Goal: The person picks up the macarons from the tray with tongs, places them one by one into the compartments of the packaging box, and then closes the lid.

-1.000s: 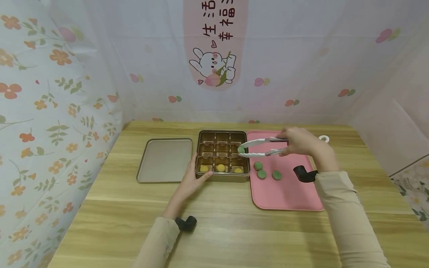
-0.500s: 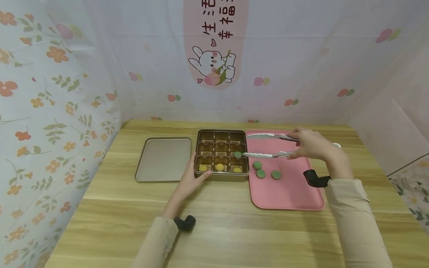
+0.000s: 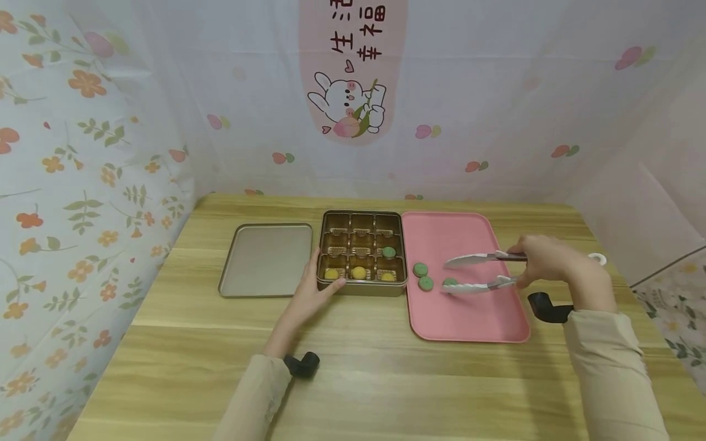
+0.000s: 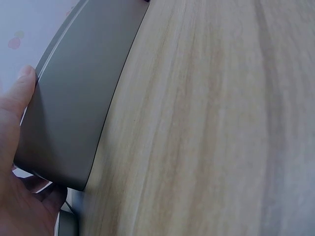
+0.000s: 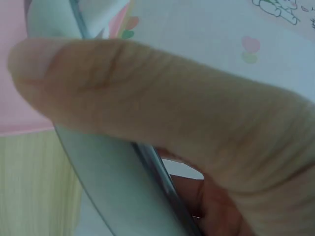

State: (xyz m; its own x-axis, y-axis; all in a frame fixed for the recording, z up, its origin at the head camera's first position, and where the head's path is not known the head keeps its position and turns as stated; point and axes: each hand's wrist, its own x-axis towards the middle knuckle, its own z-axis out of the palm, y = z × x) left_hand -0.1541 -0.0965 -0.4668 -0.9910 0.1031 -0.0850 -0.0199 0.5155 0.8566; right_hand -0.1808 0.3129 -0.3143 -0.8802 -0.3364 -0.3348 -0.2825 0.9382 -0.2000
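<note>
My left hand [image 3: 311, 296] grips the near-left corner of a gold box [image 3: 362, 288] with a nine-compartment insert; in the left wrist view its thumb lies on the rim of the box [image 4: 78, 88]. Yellow pieces [image 3: 358, 273] sit in the three near compartments, and one green piece [image 3: 388, 252] is in the middle row's right compartment. My right hand [image 3: 551, 262] holds tongs [image 3: 485, 286], their arms spread over the pink tray [image 3: 469, 331]. The lower tong tip partly covers a green piece [image 3: 450, 282]; two others [image 3: 420, 269] lie to its left.
A flat metal lid [image 3: 266, 260] lies on the wooden table [image 3: 353, 380], left of the box. The pink tray stands directly right of the box. Behind the table hangs a printed curtain [image 3: 469, 122], with a floral one [image 3: 83, 214] at the left.
The green piece held by the tongs has been let go in the middle row's right compartment. My right hand and the tongs have moved right and nearer, over the tray. The left hand stays at the box.
</note>
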